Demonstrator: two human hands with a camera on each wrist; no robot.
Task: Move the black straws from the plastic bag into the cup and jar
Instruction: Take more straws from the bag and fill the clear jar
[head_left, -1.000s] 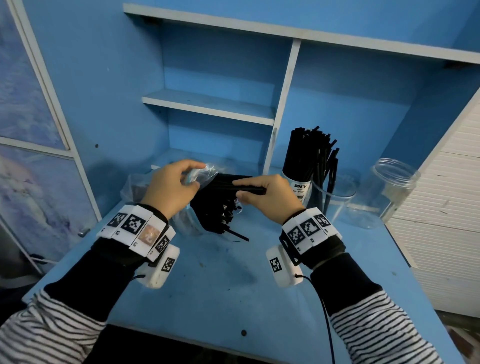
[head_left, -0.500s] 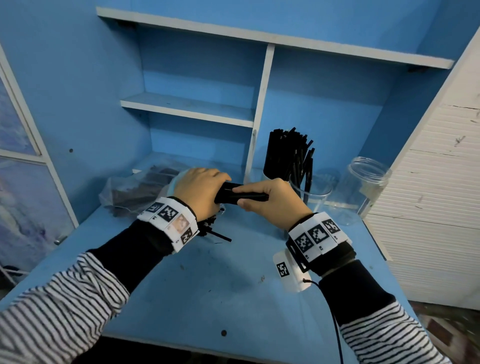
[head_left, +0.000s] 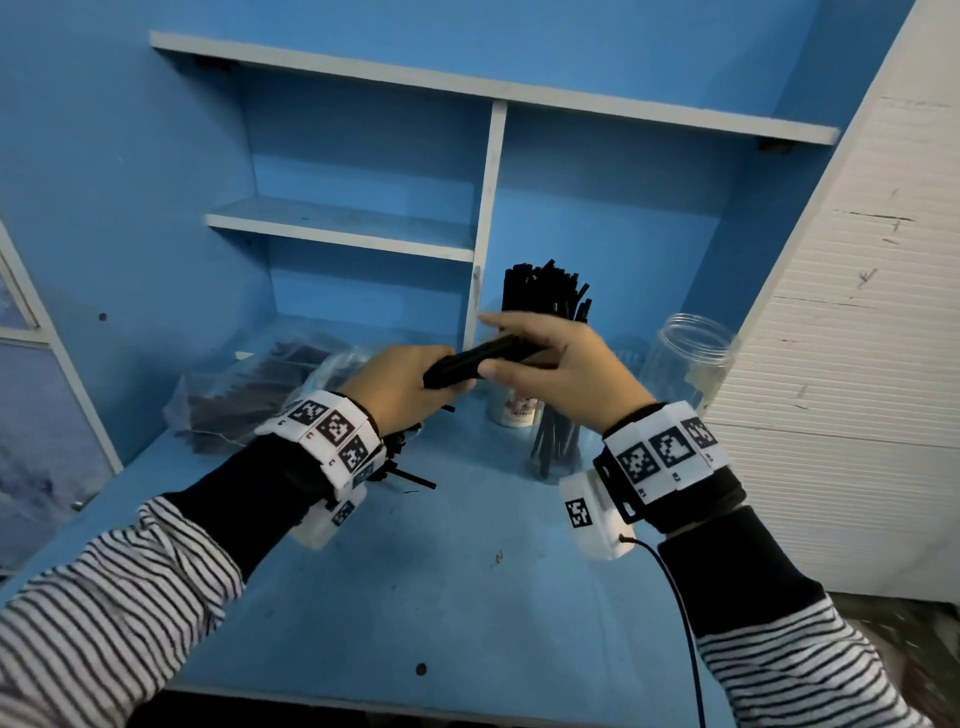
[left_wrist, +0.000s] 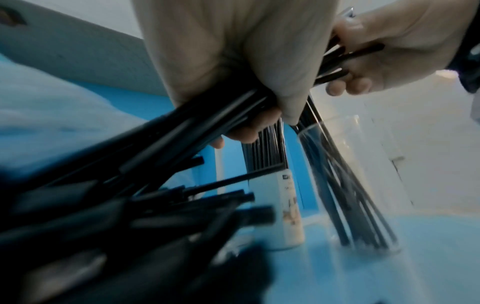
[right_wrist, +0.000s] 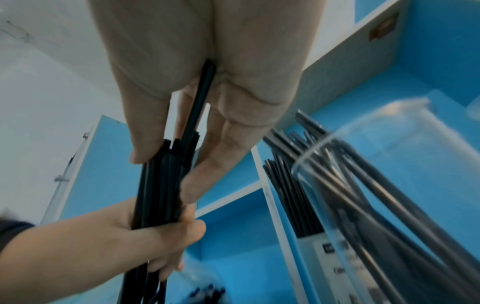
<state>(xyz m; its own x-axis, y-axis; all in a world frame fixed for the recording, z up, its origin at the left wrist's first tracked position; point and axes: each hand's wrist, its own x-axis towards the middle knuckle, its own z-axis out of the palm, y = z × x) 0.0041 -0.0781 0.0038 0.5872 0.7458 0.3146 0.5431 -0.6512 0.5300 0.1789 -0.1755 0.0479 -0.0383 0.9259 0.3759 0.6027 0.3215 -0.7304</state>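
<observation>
Straws (head_left: 475, 362) | lower ends hidden | left hand (head_left: 400, 387) covers them

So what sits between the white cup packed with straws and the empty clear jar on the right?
A clear glass cup holding a few black straws stands between the white cup and the empty jar; the head view shows it, partly behind the right hand.

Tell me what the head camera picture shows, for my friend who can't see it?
Two hands hold one bundle of thin black plastic straws above a blue table: the left hand grips it, the right hand pinches its far end. Behind stand a straw-filled white cup and an empty clear jar.
</observation>
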